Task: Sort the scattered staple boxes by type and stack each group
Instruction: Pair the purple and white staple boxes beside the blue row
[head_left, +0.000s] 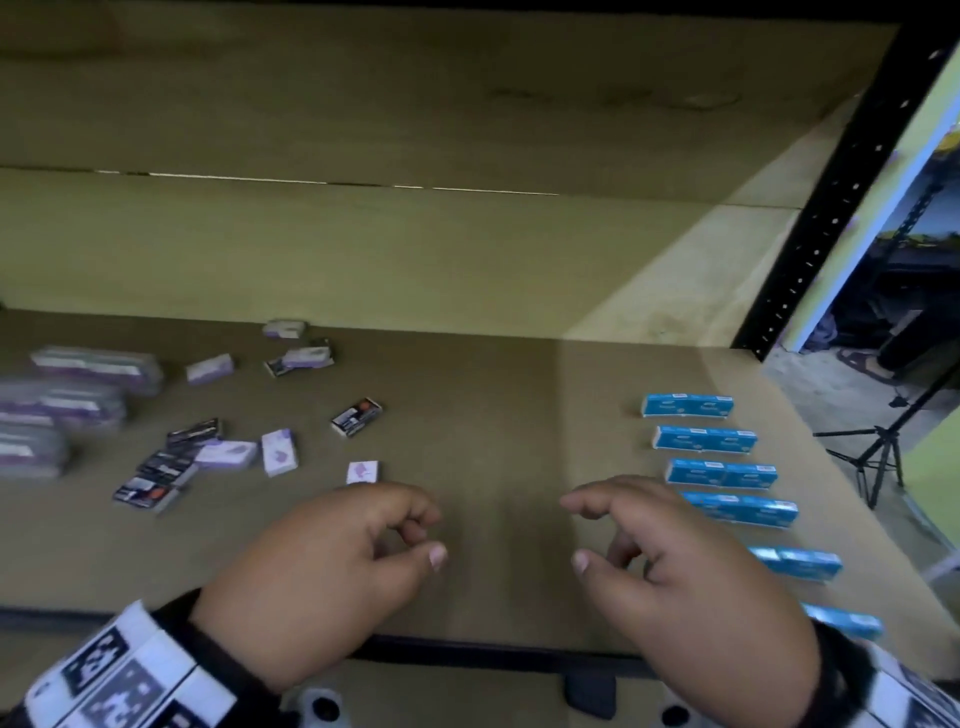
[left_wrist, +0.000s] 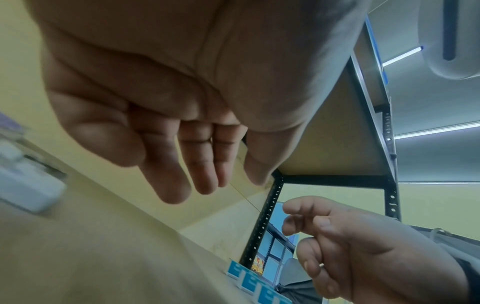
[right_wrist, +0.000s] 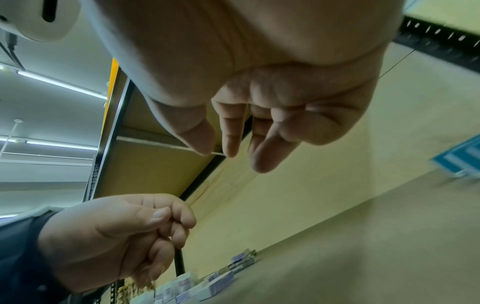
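Note:
On the brown shelf board (head_left: 509, 405), small purple-and-white staple boxes (head_left: 279, 452) and black staple boxes (head_left: 357, 417) lie scattered at the left. More black ones overlap in a pile (head_left: 156, 478). Blue boxes (head_left: 704, 439) lie in a column at the right. My left hand (head_left: 421, 535) hovers over the front middle, fingers loosely curled, holding nothing. One purple-and-white box (head_left: 362, 472) lies just beyond it. My right hand (head_left: 587, 532) hovers beside it, also loosely curled and empty, just left of the blue column. The wrist views show both palms, the left hand (left_wrist: 207, 181) and the right hand (right_wrist: 228, 152), bare.
Larger purple packs (head_left: 96, 366) are stacked at the far left. The shelf's back wall (head_left: 363, 260) rises behind the boxes. A black perforated upright (head_left: 831, 208) stands at the right, with a tripod (head_left: 878, 452) on the floor beyond. The shelf's dark front edge (head_left: 467, 654) runs under my wrists.

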